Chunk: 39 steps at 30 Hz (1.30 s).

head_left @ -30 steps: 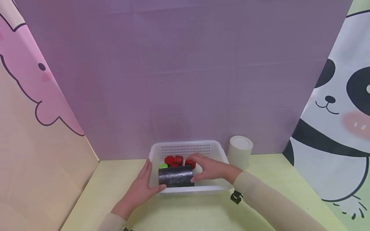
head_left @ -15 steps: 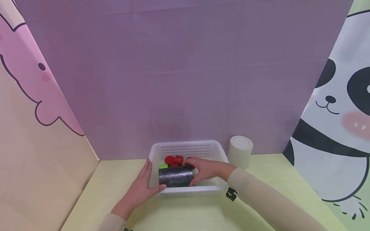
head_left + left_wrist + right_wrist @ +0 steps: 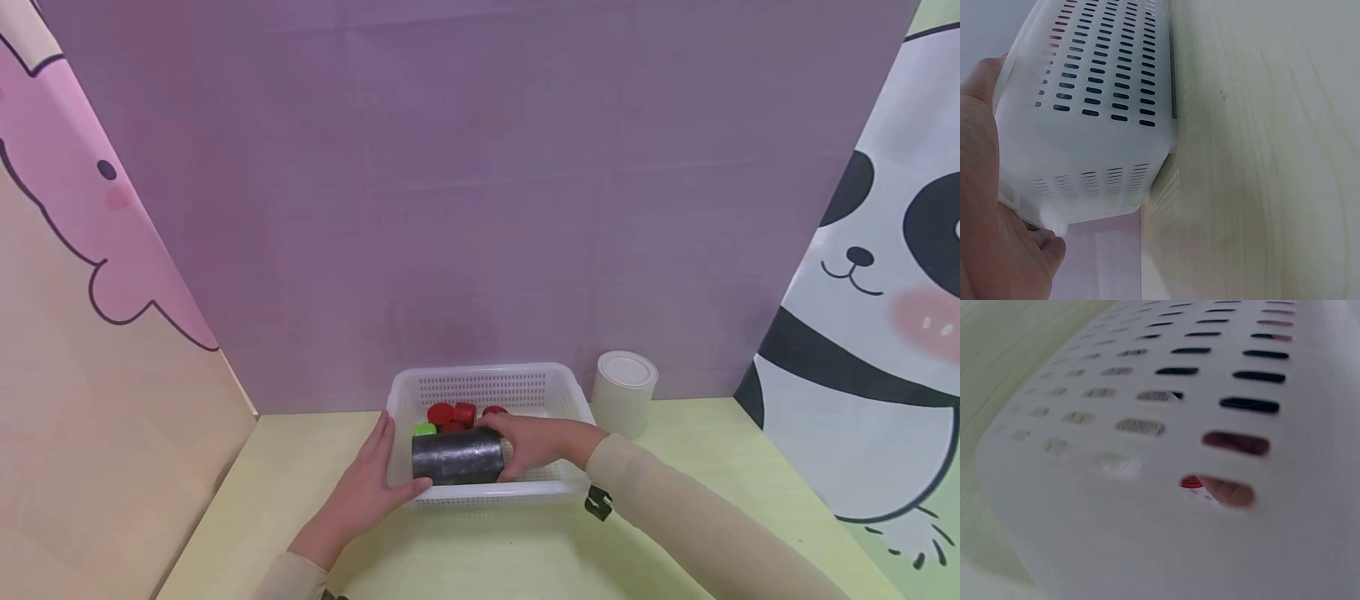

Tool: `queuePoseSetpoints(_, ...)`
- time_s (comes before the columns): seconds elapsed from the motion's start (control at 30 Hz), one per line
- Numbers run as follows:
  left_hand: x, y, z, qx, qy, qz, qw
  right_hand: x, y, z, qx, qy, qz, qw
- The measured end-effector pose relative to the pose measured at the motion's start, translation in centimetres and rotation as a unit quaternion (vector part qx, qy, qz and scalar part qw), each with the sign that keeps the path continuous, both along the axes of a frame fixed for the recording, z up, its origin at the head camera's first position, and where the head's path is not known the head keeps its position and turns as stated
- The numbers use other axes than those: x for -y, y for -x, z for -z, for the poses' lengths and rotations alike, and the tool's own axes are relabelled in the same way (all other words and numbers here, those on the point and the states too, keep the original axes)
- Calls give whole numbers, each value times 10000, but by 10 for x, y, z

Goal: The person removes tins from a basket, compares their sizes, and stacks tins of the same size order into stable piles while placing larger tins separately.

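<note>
A white perforated plastic basket (image 3: 517, 491) stands on the table with a dark, shiny cylinder (image 3: 456, 457) lying along its front side. My left hand (image 3: 362, 490) holds the basket's front left corner, thumb on the front rim and fingers along the left side. At the cylinder's right end, my right hand (image 3: 536, 442) grips it, thumb in front and fingers over the top and back. Behind the cylinder lie several small red cap-like pieces (image 3: 441, 414) and a bright green one (image 3: 424, 429). The right wrist view mostly shows the basket wall (image 3: 1116, 537), with a fingertip visible through a slot.
A whitish lidded canister (image 3: 624, 396) stands right of the basket, close to its rim. Behind the pale wooden table (image 3: 480, 554) rises a purple backdrop (image 3: 480, 208). Panels with a pink cartoon figure and a panda flank the table.
My right hand has moved slightly left and closed onto the cylinder's right end, uncovering part of a red piece behind it. My left hand stays on the basket.
</note>
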<state>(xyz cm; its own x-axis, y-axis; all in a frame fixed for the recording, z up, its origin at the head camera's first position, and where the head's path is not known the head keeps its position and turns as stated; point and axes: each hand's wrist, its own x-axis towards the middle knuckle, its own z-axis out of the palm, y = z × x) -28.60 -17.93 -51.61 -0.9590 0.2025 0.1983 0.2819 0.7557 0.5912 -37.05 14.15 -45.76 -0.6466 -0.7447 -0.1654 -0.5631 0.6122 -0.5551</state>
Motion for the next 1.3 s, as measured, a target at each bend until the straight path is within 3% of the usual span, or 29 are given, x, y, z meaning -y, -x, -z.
queuePoseSetpoints(0.5,0,-3,-3,45,-34,23,10000,-5,-1,6,-459,344,-156,9982)
queuePoseSetpoints(1.0,0,-3,-1,25,-12,25,10000,-8,-3,10,-414,764,-70,9962)
queuePoseSetpoints(1.3,1,-2,1,-55,-17,52,10000,-10,-6,12,-64,1126,253,9933)
